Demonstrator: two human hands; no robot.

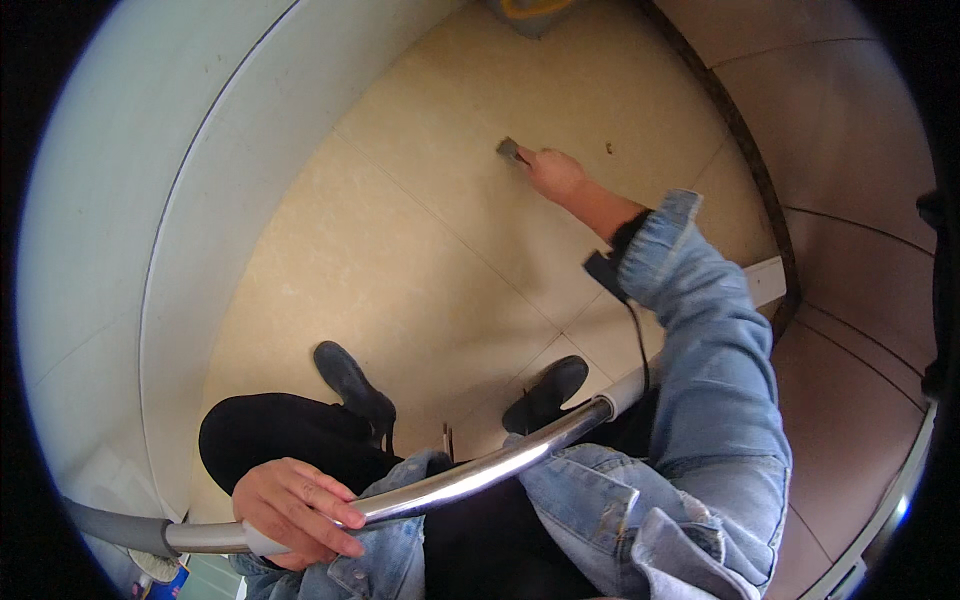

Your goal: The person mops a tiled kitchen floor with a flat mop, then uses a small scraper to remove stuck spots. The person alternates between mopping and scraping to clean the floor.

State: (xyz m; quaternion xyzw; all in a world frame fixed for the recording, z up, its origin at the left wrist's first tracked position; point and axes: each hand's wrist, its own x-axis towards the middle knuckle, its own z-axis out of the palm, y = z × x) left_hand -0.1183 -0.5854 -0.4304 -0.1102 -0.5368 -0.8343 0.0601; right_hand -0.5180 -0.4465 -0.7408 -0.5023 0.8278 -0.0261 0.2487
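My right hand (555, 174) reaches out over the floor, its fingers closed around a small scraper (507, 148). The scraper's grey, flat end points up and left, at the tiles; most of its handle is hidden in my fist. Across my lap runs a shiny metal pole (480, 480), with a grey foam grip (124, 525) at its left and a white sleeve (619, 396) at its right. Over the pole lies my left hand (292, 510), fingers wrapped loosely across it. A white collar shows under that palm.
Beige floor tiles (420, 255) lie under my dark shoes. A small crumb (609, 148) sits right of the scraper. Pale panelling (247, 150) rises left; a brownish tiled wall (810, 135) with dark skirting stands right. A cabled black device (606, 274) hangs at my right cuff.
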